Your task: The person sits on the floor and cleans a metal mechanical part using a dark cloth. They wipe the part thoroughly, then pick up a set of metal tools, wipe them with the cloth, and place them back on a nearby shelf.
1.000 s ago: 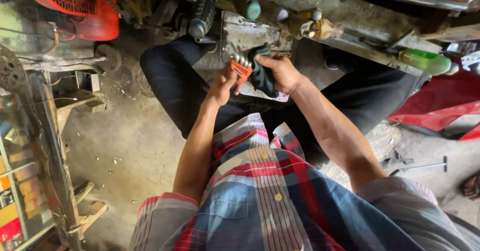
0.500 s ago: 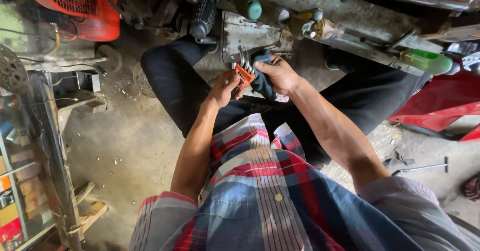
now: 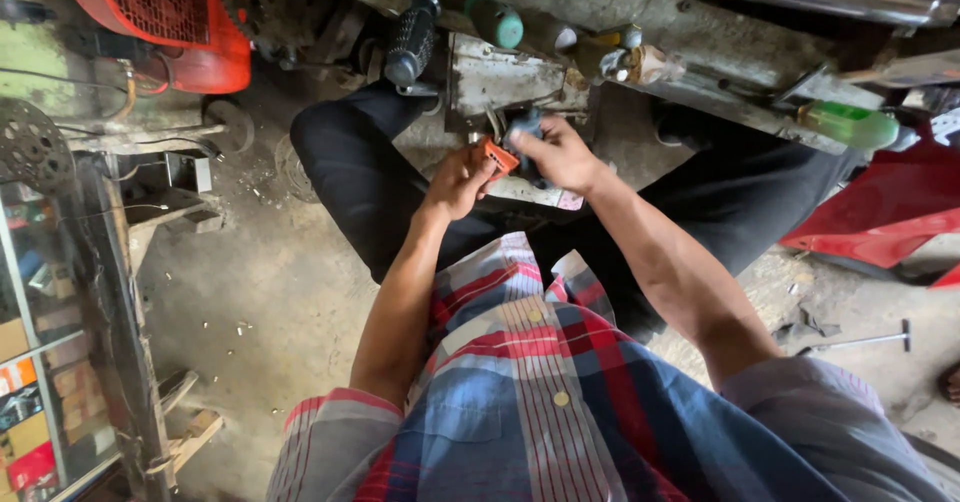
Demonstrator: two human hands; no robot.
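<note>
Head view: a small orange part (image 3: 497,156) is pinched in the left hand (image 3: 458,180), steadied over the lap. A dark component (image 3: 527,142) is enclosed by the right hand (image 3: 556,154), held against the orange part for alignment.

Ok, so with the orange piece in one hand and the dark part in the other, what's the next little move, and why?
Probably ease the small orange piece a touch further against the dark part. The left hand pinches the orange piece at its edge, the right hand grips the dark part, and the two already meet above the metal plate. How they fit is hidden.
</note>
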